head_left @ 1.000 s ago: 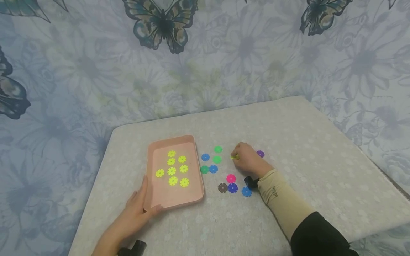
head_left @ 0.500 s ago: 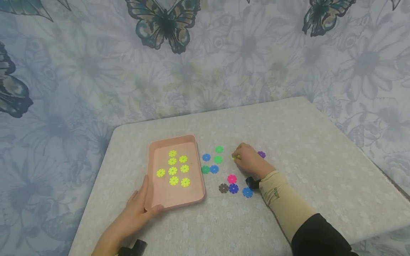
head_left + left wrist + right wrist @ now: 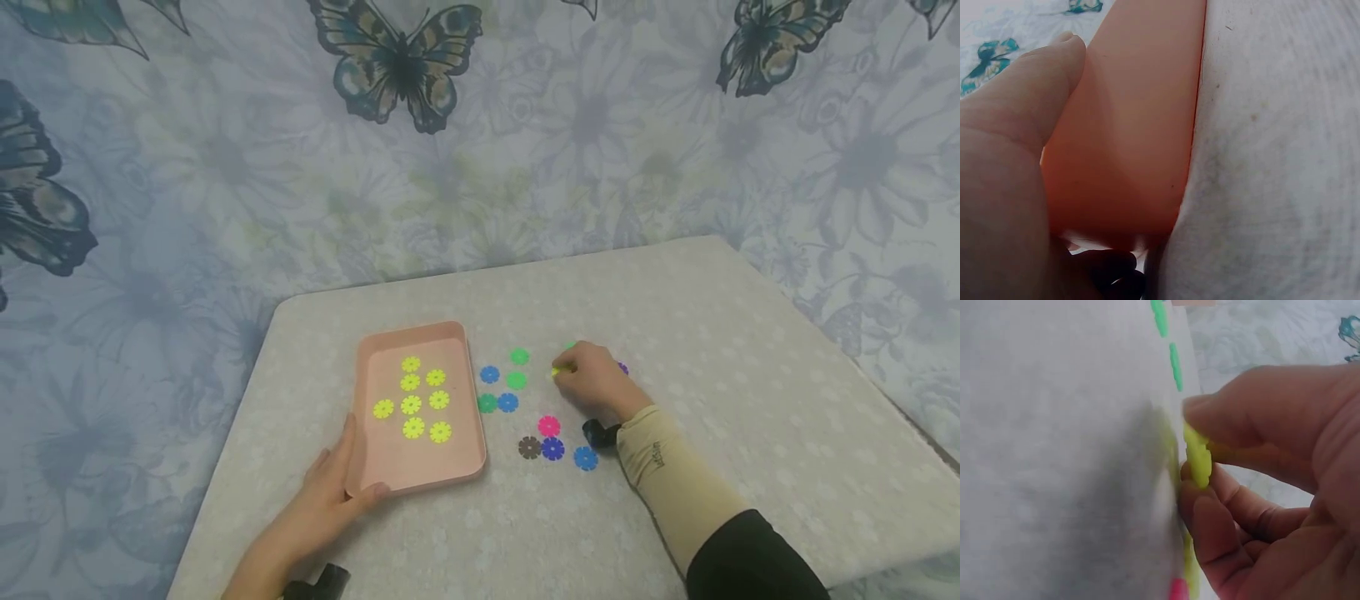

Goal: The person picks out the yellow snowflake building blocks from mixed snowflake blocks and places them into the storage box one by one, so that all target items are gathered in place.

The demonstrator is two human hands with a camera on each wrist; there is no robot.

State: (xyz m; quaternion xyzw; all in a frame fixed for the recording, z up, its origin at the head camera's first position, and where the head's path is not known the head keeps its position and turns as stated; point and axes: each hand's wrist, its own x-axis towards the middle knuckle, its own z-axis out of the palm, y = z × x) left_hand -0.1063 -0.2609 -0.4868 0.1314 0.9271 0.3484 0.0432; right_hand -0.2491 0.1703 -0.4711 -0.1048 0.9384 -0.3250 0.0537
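My left hand (image 3: 322, 504) grips the near left corner of a pink tray (image 3: 375, 467), thumb on the near rim and fingers along the left side. In the left wrist view the thumb lies against the tray wall (image 3: 1135, 125). Several yellow flower-shaped discs (image 3: 411, 405) lie flat in the tray. To the right of it, my right hand (image 3: 600, 383) pinches a yellow flower-shaped disc (image 3: 1199, 459) between thumb and fingers, low over the table. Another yellow piece (image 3: 1190, 569) shows below those fingers in the right wrist view.
Between tray and right hand lie green discs (image 3: 517, 381) and blue discs (image 3: 489, 374). Nearer are a pink disc (image 3: 549, 426), a brown disc (image 3: 529, 447), a dark blue disc (image 3: 552, 448) and a blue disc (image 3: 586, 457). A purple disc (image 3: 623, 367) is partly hidden behind the right hand.
My right hand has shifted slightly right, still pinching the yellow disc, and a green edge now shows beyond it. The left hand stays on the tray. The head view has tilted a little.
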